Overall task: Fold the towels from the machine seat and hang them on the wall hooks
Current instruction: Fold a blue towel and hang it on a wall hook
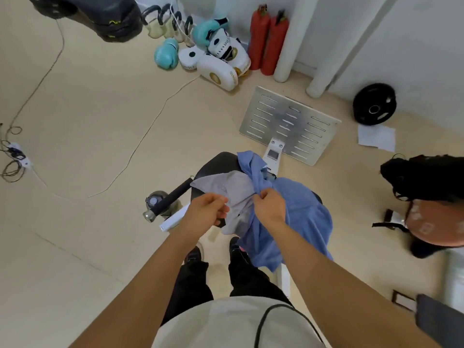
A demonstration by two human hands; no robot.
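Below my chest, both my arms reach forward over the black machine seat (213,167). My left hand (207,209) curls its fingers onto the near edge of the grey towel (231,189), pinching the cloth between thumb and fingers. My right hand (270,203) is bunched tight around a gathered fold of the blue towel (301,209), knuckles up. The grey towel is pale, thin and creased, spread over the seat's middle with one corner pointing toward the seat's left edge, and its near part hangs down off the front edge. The blue towel is larger and softer looking, rumpled, draped over the seat's right side and falling past the front edge toward my dark shoes, with a crumpled end lying on the seat's far edge, overlapping the grey one. Just left of the seat a black padded handle (173,197) sticks out. Beyond the seat stands a slotted metal footplate (288,121). Farther off, by the wall, lie boxing gloves (165,54), white pads (218,69) and two red extinguishers (268,38).
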